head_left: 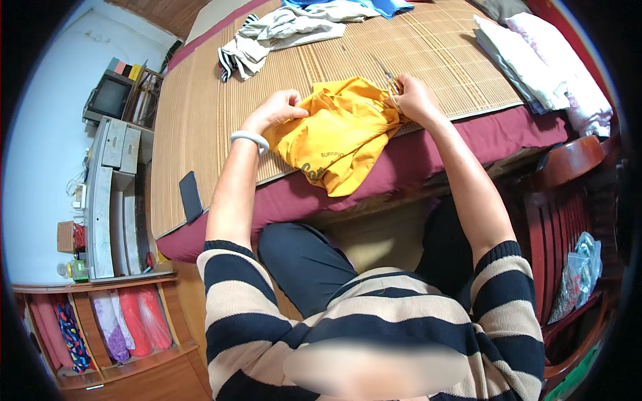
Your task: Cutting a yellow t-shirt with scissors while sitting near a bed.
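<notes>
A yellow printed garment (341,137) lies bunched at the near edge of a bamboo mat (194,127), its lower part hanging over the maroon bedding (441,160). My left hand (279,111), below a pale bangle (250,140), pinches the cloth at its upper left. At the garment's right side, my right hand (416,100) is closed round the handles of a pair of scissors (384,69). Their blades point away from me, up and left over the mat. Some of the cloth beside the right hand is hidden by the fingers.
A dark phone (190,196) lies at the mat's left corner. Farther back sit a pale grey garment (287,37) and blue cloth (384,5). Folded white cloths (535,60) are stacked at right. A wooden chair (558,220) holding a plastic bag (578,274) stands close by my right.
</notes>
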Demonstrator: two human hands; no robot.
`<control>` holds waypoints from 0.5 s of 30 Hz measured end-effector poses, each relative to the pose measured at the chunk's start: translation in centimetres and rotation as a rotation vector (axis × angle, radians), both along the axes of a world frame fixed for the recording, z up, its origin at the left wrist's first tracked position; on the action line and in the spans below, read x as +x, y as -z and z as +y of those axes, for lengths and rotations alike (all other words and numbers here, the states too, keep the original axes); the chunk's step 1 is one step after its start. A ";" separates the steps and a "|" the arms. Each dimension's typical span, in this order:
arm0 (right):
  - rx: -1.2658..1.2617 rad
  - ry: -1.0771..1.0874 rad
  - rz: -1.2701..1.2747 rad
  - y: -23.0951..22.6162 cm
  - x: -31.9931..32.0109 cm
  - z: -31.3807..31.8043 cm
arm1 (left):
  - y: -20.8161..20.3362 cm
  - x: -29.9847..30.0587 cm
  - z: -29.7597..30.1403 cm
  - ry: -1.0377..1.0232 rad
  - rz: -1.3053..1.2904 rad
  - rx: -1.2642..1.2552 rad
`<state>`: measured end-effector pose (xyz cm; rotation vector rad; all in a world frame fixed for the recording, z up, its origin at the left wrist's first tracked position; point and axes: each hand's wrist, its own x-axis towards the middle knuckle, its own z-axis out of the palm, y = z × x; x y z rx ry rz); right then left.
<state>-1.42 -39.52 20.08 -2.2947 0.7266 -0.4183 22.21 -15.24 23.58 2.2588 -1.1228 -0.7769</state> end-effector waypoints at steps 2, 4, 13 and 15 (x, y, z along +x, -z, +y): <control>0.029 0.044 -0.054 0.0 0.2 -0.2 | -1.0 0.3 0.5 -0.030 -0.018 -0.063; 0.134 0.131 -0.197 -0.4 0.1 -0.3 | -2.8 0.1 1.0 -0.052 -0.115 -0.158; 0.631 0.394 -0.938 0.9 -0.3 -6.2 | -7.6 -5.6 4.3 -0.266 -0.710 -0.515; 0.717 0.430 -0.902 0.9 -1.2 -6.8 | -6.1 -6.3 5.0 -0.264 -0.617 -0.575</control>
